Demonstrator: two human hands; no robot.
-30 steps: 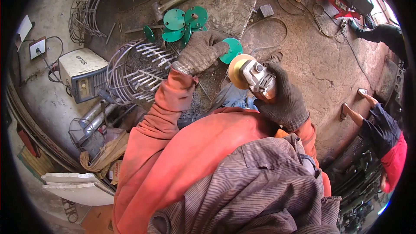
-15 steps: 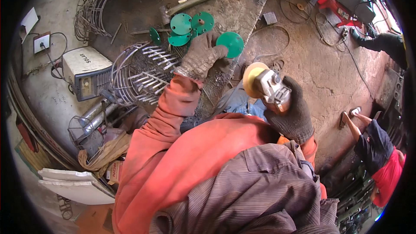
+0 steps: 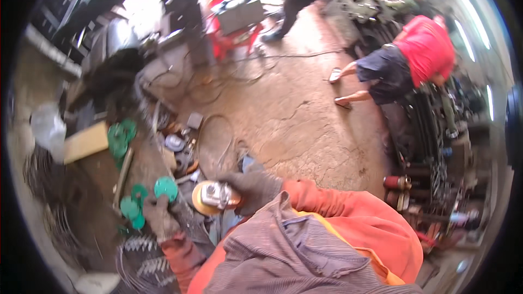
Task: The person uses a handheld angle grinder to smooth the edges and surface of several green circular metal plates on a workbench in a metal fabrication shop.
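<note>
My left hand (image 3: pixel 162 219), in a grey knit glove, pinches the edge of a round green metal disc (image 3: pixel 166 189) near the table's edge. My right hand (image 3: pixel 255 189), in a dark glove, is wrapped round an angle grinder (image 3: pixel 222 195). The grinder's yellowish wheel (image 3: pixel 202 198) points toward the green disc, with a gap between them. Beside my left hand lie several other green discs (image 3: pixel 131 207) on the dark worktable. A wire cage with metal rungs (image 3: pixel 147 258) sits just below my left wrist. The picture is somewhat blurred.
A metal pipe (image 3: pixel 124 177), a tan board (image 3: pixel 86 142) and more green discs (image 3: pixel 121 135) lie on the table. Cables (image 3: pixel 218 144) loop over the floor. A person in a red shirt (image 3: pixel 425 51) bends at the right; another's dark-trousered leg (image 3: pixel 297 8) shows beyond a red stand (image 3: pixel 229 35).
My view has swung to the right and up, so the table and both hands now appear lower left and more of the workshop shows. Both hands keep their hold on the disc and the grinder.
</note>
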